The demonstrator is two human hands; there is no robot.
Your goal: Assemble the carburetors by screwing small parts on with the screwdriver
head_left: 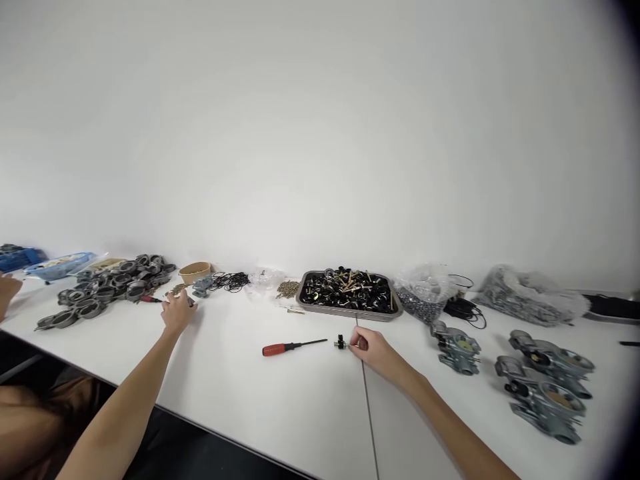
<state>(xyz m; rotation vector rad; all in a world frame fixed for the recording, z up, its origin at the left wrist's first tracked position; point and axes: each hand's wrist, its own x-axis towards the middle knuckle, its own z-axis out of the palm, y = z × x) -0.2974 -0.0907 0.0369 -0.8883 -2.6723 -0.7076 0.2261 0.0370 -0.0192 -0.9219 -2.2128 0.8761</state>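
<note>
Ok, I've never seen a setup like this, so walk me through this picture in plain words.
There is no machine here: a person works with two bare hands. The single picture comes from a camera worn on that person's head, looking forward and down.

The right hand holds a small black-and-metal part by one end. The left hand is beside some loose brass-coloured pieces; whether it grips anything is hard to tell.

On the white table, a red-handled screwdriver lies between the hands. Behind it is a tray heaped with mostly black parts. Three grey metal assemblies lie to the right, and grey castings are piled to the left.
</note>
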